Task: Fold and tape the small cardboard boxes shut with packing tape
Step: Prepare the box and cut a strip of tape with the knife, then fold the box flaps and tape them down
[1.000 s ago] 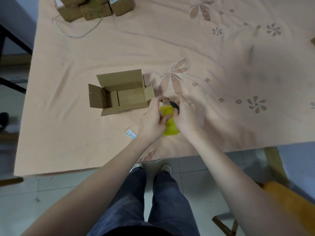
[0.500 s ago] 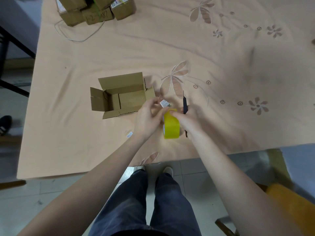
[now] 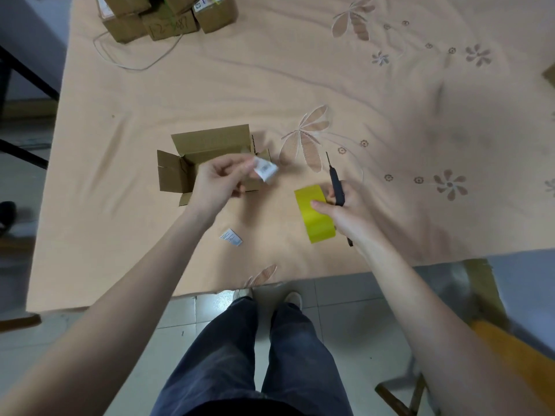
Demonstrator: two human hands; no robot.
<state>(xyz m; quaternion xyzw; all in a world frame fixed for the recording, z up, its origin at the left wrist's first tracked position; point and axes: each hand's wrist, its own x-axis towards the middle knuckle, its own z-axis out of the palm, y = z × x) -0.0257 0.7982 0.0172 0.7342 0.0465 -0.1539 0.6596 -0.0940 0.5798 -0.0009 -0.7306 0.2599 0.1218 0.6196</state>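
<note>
**Cardboard box open on the cloth, tape roll and label in hand**

Small brown cardboard box (image 3: 210, 163) sits with all its flaps open on the peach cloth-covered table (image 3: 270, 85), toward the near edge and left of the middle. The left hand (image 3: 216, 183) hovers over the box's right half, its fingers pinching a small crumpled white printed label (image 3: 265, 169); the print on it is too blurred to read. Just right of the box, near the table's front edge, the right hand (image 3: 345, 205) grips a roll of yellow packing tape (image 3: 315, 217), thumb across its outer face, and in the same hand holds a slim black-handled tool with a thin metal tip (image 3: 336, 181) pointing away from the person. Whether it is a cutter or a pen I cannot tell.

A second small white printed scrap (image 3: 231, 237) lies flat on the cloth between the two forearms; its text is unreadable.

At the far left corner a cluster of closed brown cardboard boxes (image 3: 168, 16) is cut off by the frame; one bears handwritten digits, roughly "12-3687", and another a printed sticker. A thin pale cord (image 3: 135, 66) loops out beside them.

The cloth is wrinkled, embroidered with brown leaf and flower motifs. Below the edge are a pale tiled floor (image 3: 345, 298), dark trousers and light shoes, and, lower right, a blurred orange object on a wooden frame (image 3: 510, 349).
</note>
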